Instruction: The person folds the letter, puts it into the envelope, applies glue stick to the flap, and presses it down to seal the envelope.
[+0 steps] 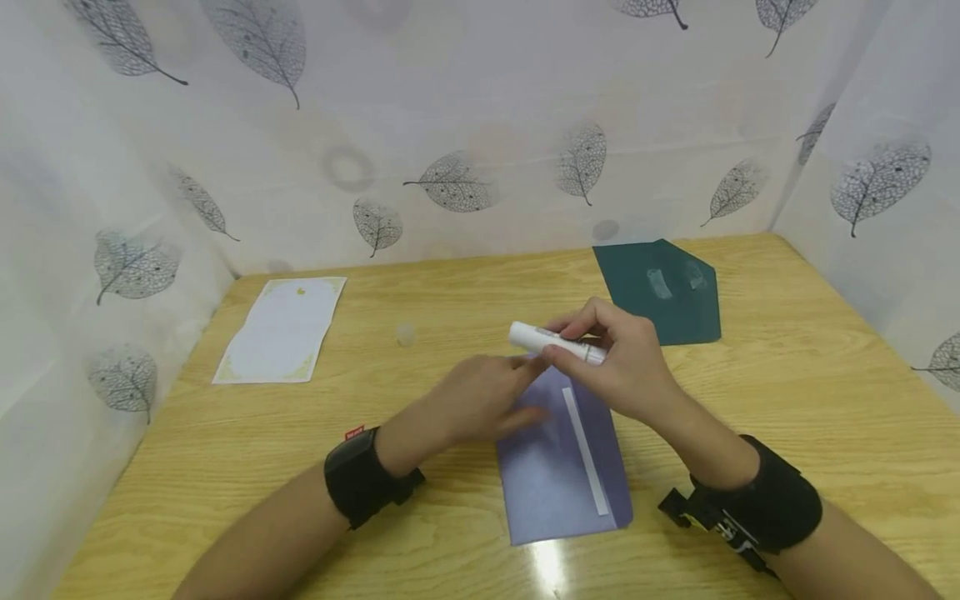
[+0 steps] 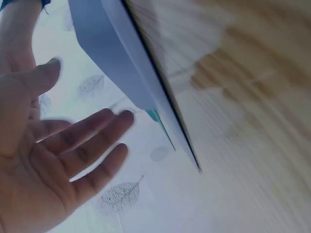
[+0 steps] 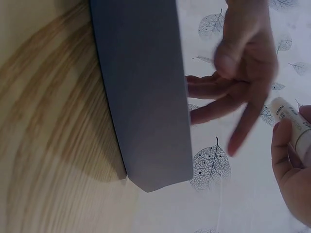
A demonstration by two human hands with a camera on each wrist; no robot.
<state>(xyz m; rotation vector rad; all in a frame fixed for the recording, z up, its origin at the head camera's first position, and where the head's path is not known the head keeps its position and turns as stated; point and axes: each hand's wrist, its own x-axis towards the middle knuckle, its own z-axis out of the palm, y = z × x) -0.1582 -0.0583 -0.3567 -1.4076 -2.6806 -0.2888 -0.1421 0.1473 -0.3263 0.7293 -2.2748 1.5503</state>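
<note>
A purple envelope (image 1: 543,500) lies on the table in front of the person, its flap side to the right, with a narrow white strip (image 1: 585,450) along the fold. Above its far end, the right hand (image 1: 633,362) grips a white glue stick (image 1: 534,337) between thumb and fingers. In the right wrist view, printed letters show on the glue stick (image 3: 291,121). The left hand (image 1: 480,396) reaches over the envelope's left side with fingers loosely extended and holds nothing. Spread fingers of this left hand (image 2: 68,165) appear beside the envelope (image 2: 104,53) in the left wrist view.
A white sheet with gold corner ornaments (image 1: 277,333) lies at the table's left. At the back right is a dark green envelope (image 1: 671,312) with shiny patches. A small translucent piece (image 1: 405,335) sits between them. Leaf-printed curtains (image 1: 480,100) border the table's back and sides.
</note>
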